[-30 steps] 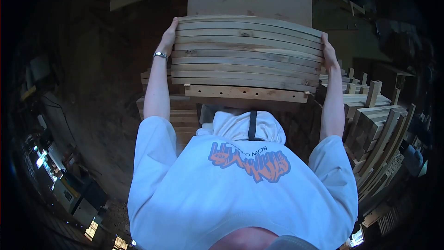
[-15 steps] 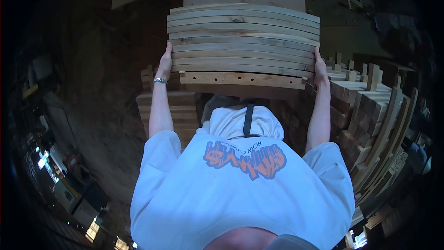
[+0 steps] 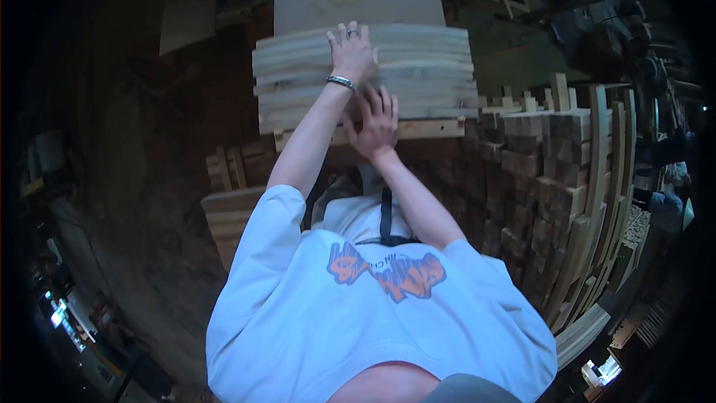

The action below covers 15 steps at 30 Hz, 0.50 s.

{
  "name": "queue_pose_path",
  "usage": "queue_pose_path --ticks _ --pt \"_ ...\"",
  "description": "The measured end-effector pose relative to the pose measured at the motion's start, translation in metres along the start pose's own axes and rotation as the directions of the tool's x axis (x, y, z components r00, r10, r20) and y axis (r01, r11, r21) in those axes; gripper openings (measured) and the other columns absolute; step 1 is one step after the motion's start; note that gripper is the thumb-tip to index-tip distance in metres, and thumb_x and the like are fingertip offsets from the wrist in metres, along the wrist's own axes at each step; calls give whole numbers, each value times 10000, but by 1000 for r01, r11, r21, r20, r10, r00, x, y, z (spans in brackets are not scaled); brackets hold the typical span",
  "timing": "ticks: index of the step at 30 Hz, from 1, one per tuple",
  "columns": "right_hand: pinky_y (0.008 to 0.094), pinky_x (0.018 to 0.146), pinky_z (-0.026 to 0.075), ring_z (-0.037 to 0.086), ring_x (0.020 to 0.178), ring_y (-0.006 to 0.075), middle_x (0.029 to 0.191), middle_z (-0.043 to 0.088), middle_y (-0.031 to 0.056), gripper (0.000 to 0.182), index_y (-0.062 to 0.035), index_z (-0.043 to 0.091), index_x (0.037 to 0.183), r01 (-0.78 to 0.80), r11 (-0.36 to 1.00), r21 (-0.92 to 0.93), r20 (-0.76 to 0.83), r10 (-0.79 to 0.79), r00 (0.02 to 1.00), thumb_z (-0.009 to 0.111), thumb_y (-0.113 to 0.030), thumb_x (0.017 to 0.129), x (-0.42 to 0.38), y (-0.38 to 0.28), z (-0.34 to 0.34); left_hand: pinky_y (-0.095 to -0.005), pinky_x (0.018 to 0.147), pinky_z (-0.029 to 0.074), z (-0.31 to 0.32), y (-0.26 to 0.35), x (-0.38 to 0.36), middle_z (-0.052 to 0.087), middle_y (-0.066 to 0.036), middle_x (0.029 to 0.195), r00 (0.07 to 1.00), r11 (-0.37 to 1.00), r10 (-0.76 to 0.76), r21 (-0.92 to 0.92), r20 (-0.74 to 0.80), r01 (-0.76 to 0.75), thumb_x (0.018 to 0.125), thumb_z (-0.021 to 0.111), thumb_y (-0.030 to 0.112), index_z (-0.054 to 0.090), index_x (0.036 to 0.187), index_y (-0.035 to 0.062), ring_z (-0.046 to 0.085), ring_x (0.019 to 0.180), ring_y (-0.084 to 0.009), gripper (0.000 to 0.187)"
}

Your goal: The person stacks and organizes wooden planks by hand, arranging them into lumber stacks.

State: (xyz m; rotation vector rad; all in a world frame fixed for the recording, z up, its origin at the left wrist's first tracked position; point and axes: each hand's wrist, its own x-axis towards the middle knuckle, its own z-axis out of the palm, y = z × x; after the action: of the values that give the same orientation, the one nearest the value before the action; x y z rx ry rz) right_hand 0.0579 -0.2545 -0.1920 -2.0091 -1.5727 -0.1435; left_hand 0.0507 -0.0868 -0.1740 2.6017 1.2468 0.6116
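Several wooden boards (image 3: 425,67) lie side by side in a row, their ends slightly uneven, on a pale flat surface (image 3: 388,0). My left hand (image 3: 353,54) rests over the middle of the boards with its fingers spread toward the far edge; a bracelet circles the wrist. Closer to me, my right hand (image 3: 375,125) is over the near boards, fingers apart and a little blurred. Along the near side runs a wooden rail (image 3: 432,128) with dark holes, partly covered by my right hand. Neither hand is wrapped around a board.
At the right stand tall stacks of cut wood blocks (image 3: 544,157), with long upright planks (image 3: 597,172) beside them. Another wood stack (image 3: 227,216) is low on the left. A leaning panel (image 3: 188,22) stands at the far left.
Both hands have left the two ends of the boards and come to the middle, the left one farther forward. The view has shifted, and the board ends look less even.
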Motion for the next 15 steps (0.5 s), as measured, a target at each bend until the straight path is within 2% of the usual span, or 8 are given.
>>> queue_pose_path --ticks 2,3,6,7,9,10,12,15 --pt "574 1100 279 397 1326 384 1347 517 137 526 -94 614 1214 -39 998 54 50 36 998 644 -431 812 3 3 -1 -623 1018 282 12 1 24 520 -142 1310 979 959 -112 278 169 62 861 612 379 515 1270 64 445 1247 -316 525" --pt "574 1100 279 397 1326 384 1347 517 137 526 -94 614 1214 -30 999 42 47 28 998 644 -431 812 3 5 -2 -686 995 274 12 -3 32 509 -149 1324 955 973 -122 222 270 62 885 586 377 472 1290 56 430 1277 -312 529" --pt "571 1096 286 415 1312 382 1346 518 133 513 -91 628 1193 -32 998 50 20 31 999 645 -424 804 19 8 10 -686 1020 258 16 -7 51 489 -137 1361 940 974 -149 209 308 86 904 561 368 464 1305 55 414 1301 -310 517" --pt "571 1096 286 415 1310 381 1344 520 131 510 -91 628 1192 -38 998 47 25 37 999 645 -421 803 30 10 14 -686 1020 258 22 -12 55 489 -137 1361 939 976 -151 200 310 91 904 561 368 464 1305 55 414 1301 -310 517" --pt "570 1096 285 416 1308 380 1343 521 130 508 -90 629 1190 -24 999 39 28 23 999 644 -418 802 60 22 25 -698 1061 197 38 -23 70 447 -109 1426 978 980 -124 175 170 94 929 515 364 469 1319 57 367 1352 -333 499" --pt "559 1090 298 434 1291 373 1331 531 122 507 -93 628 1185 -22 999 33 10 22 1000 657 -411 792 75 25 32 -698 1061 197 46 -31 81 447 -109 1426 977 980 -129 172 168 100 929 515 364 469 1319 57 367 1352 -333 499" --pt "549 1083 311 451 1274 366 1319 542 115 506 -96 627 1180 -14 1000 28 -9 14 1000 670 -405 781 110 33 48 -729 1057 169 61 -49 114 414 -91 1462 994 986 -95 142 56 86 941 490 354 469 1316 64 345 1375 -334 475" --pt "550 1085 308 445 1271 362 1324 533 105 520 -113 608 1203 -4 1000 29 -44 6 999 681 -382 764 167 49 73 -752 1052 142 69 -63 182 424 -81 1455 982 983 -160 110 99 149 938 481 331 472 1320 83 330 1389 -324 455"
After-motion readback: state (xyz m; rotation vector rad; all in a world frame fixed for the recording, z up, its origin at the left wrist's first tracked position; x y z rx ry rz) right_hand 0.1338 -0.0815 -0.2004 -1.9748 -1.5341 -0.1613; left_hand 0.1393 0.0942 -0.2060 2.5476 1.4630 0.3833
